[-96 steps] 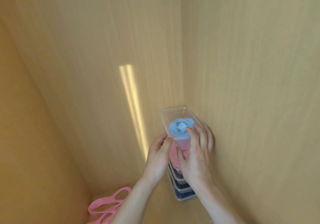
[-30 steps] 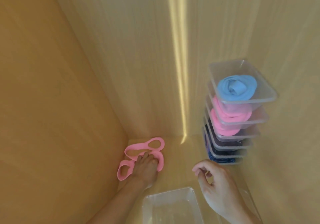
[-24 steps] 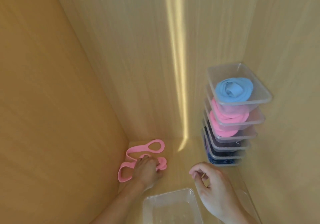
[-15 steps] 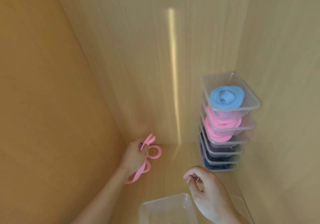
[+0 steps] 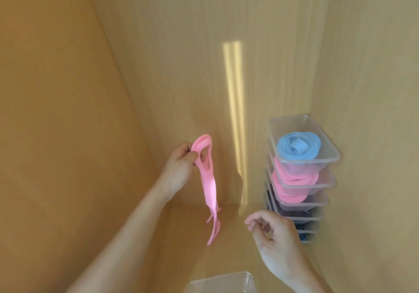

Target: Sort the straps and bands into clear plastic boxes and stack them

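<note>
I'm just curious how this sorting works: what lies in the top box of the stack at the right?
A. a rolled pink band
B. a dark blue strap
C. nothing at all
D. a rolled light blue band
D: the top box of the stack holds a rolled light blue band, while the pink rolls sit in the boxes under it.

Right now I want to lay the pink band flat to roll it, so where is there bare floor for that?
Bare wood floor lies between the left wall, the empty box at the near edge and the stack of boxes. The pink band hangs over it from the left hand. The right corner is crowded: the stack stands there, with the right hand before it.
</note>
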### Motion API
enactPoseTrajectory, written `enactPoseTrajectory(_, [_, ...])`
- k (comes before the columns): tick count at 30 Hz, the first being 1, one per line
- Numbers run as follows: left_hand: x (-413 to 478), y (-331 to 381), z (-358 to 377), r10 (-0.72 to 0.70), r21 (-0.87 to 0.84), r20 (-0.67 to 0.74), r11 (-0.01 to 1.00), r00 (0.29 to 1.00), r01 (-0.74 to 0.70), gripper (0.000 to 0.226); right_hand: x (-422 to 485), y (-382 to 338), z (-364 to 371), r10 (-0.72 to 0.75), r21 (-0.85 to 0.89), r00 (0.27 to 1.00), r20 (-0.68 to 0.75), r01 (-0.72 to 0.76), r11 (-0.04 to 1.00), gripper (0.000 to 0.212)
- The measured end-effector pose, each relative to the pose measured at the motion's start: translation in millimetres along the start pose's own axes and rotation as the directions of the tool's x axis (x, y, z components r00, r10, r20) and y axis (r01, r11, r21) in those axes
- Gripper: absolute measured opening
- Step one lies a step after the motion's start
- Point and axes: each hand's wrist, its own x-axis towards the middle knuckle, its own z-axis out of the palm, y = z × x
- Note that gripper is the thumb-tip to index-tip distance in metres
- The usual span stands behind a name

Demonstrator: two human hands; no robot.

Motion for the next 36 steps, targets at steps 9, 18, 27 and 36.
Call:
enactPoseTrajectory(9, [-1.4,46.9,-0.4,0.089,-0.040,0.031,0.995,0.996,-0.087,0.020,34.6,-30.9,-19.9,0.012,0.191,0.998,-0.055,-0.001,0.982,0.038])
enactPoseTrajectory(18, [-7.5,78.2,-4.1,0.217,-0.128,0.055,0.969,0.975,-0.209,0.033,63.4,-54.0,-20.0,0.036,0.154,0.990,0.139,-0.057,0.986,0.018])
enactPoseTrajectory(27, [-8.6,98.8,-13.8,0.314,-0.266,0.023,0.917,0.949,-0.297,0.025,81.1,-83.0,1.3,0.104,0.120,0.951,0.291,-0.144,0.982,0.010])
enactPoseTrajectory(36, [-6.4,108.8,-17.4,0.223,-0.610,0.058,0.780,0.973,-0.142,0.021,77.1,-78.4,-12.1,0.025,0.334,0.972,0.235,-0.105,0.937,0.009])
